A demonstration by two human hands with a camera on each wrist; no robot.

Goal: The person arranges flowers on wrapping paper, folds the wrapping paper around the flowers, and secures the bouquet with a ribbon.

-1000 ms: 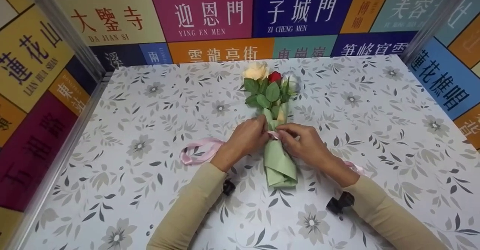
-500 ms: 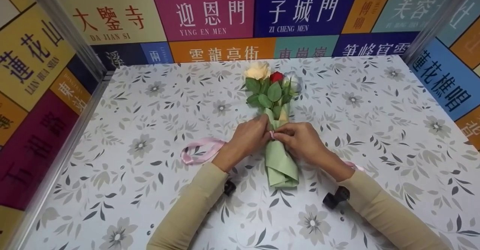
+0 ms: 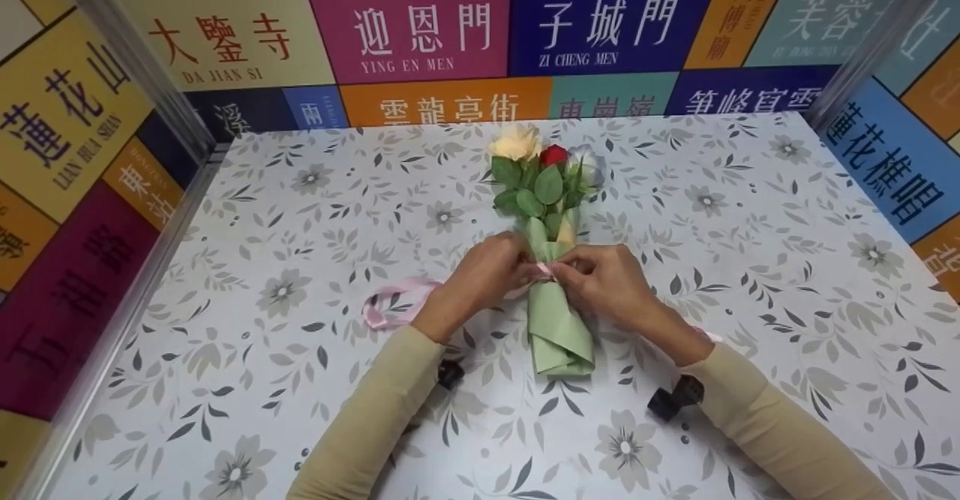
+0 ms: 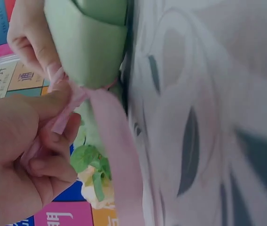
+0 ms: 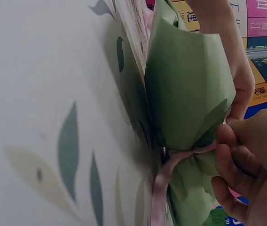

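Observation:
A small bouquet in pale green wrapping paper [image 3: 559,327] lies on the table, blooms pointing away. It holds a cream rose [image 3: 515,142], a red rose [image 3: 553,156] and a whitish flower [image 3: 583,166] among green leaves. Pink ribbon [image 4: 117,155] runs round the wrap's narrow waist. At the left of that waist, my left hand [image 3: 484,271] pinches ribbon between thumb and finger, with more of it under the curled fingers. My right hand [image 3: 611,282] pinches the ribbon at the front right of the wrap; its fingertips partly hide the crossing.
A loose loop of the ribbon [image 3: 379,306] lies on the table left of my left forearm. Another bit shows by my right wrist. Floral paper covers the tabletop [image 3: 247,365]. Panels with coloured name signs [image 3: 409,31] stand along the back and sides.
My left hand has drawn slightly left, away from the wrap, with ribbon between its fingers. My right hand has stayed close to the ribbon crossing, its fingertips having come together on the ribbon.

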